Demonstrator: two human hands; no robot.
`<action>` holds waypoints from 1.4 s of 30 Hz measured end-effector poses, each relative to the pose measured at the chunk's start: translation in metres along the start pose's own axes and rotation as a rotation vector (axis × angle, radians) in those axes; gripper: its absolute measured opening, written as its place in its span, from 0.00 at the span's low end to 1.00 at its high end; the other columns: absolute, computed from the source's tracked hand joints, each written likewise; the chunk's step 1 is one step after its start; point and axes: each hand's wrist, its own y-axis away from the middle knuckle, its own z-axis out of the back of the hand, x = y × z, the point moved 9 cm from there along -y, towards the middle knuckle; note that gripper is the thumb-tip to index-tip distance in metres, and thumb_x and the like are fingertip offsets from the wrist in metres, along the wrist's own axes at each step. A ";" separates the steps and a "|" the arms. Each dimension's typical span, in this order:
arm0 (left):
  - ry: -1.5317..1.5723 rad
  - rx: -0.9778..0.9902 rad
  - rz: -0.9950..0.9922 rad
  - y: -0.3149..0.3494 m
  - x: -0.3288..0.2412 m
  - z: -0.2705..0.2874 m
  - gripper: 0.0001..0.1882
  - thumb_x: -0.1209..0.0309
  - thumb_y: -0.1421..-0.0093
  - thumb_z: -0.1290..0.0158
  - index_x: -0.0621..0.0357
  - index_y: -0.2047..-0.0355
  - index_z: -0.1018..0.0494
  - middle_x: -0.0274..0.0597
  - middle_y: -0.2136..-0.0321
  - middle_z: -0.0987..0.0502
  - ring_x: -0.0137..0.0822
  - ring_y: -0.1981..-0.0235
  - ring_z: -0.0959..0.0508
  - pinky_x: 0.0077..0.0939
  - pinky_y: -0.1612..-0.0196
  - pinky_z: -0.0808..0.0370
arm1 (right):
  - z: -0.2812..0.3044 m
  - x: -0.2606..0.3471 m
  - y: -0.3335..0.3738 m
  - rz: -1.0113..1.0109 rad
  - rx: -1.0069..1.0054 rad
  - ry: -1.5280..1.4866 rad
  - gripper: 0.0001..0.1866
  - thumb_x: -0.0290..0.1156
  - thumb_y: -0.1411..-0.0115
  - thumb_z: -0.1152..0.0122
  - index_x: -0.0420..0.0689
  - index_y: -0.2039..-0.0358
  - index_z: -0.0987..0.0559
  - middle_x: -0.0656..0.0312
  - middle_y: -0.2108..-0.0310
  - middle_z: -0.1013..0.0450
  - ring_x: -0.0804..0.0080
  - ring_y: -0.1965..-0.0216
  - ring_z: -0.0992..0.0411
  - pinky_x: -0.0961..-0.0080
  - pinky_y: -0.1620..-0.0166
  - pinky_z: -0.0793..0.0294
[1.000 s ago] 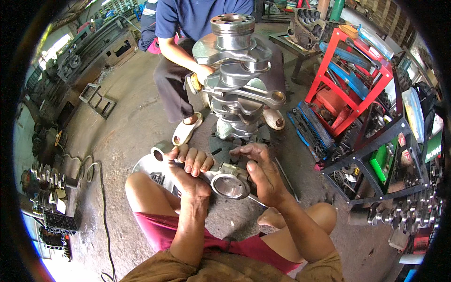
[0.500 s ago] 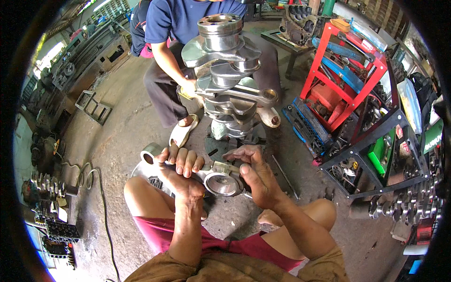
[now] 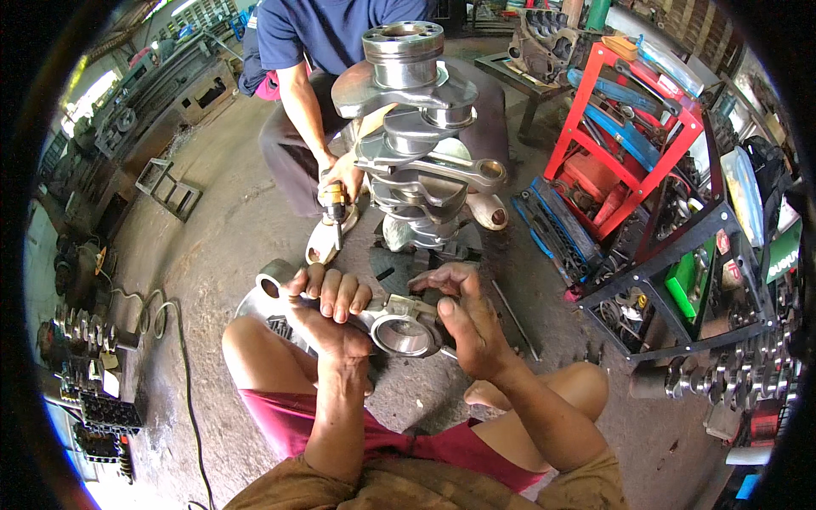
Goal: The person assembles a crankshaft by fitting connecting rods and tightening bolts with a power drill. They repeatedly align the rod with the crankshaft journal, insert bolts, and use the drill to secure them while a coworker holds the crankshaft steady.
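Holds a connecting rod (image 3: 401,306) in the curled left hand (image 3: 327,313), nearer than the upright crankshaft (image 3: 411,153). Curves the half-open right hand (image 3: 473,327) at the rod's right end; cannot tell whether gripping.

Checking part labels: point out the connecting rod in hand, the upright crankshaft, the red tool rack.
Connecting rod (image 3: 405,308): head view, on its big end.
Crankshaft (image 3: 408,145): head view, mid-height section.
Red tool rack (image 3: 671,154): head view, on a post.
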 end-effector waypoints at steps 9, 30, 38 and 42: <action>0.048 0.018 0.001 -0.001 -0.001 0.002 0.16 0.62 0.39 0.55 0.46 0.84 0.38 0.26 0.92 0.41 0.23 0.91 0.41 0.21 0.82 0.40 | 0.009 0.015 0.001 0.043 -0.043 0.106 0.17 0.35 0.38 0.46 0.38 0.54 0.34 0.55 0.58 0.27 0.67 0.56 0.28 0.71 0.49 0.32; -0.035 -0.096 0.012 0.006 -0.003 0.019 0.15 0.65 0.40 0.51 0.47 0.84 0.40 0.25 0.91 0.44 0.23 0.90 0.44 0.19 0.81 0.41 | -0.008 0.046 0.004 0.355 0.033 0.720 0.08 0.28 0.41 0.43 0.36 0.72 0.28 0.50 0.73 0.31 0.50 0.71 0.29 0.59 0.66 0.29; -0.389 0.016 -0.128 0.002 -0.007 -0.003 0.16 0.64 0.36 0.54 0.48 0.80 0.43 0.27 0.91 0.47 0.21 0.89 0.47 0.19 0.82 0.44 | 0.017 0.008 -0.002 -0.125 0.167 0.746 0.24 0.49 0.33 0.55 0.38 0.65 0.25 0.46 0.69 0.26 0.46 0.64 0.26 0.53 0.60 0.28; -0.934 0.157 -0.141 0.016 0.028 -0.022 0.14 0.62 0.40 0.43 0.53 0.68 0.36 0.32 0.84 0.37 0.30 0.82 0.35 0.25 0.75 0.35 | 0.069 0.002 0.000 -0.301 0.110 0.530 0.33 0.58 0.32 0.63 0.38 0.62 0.23 0.46 0.72 0.25 0.50 0.68 0.25 0.57 0.62 0.28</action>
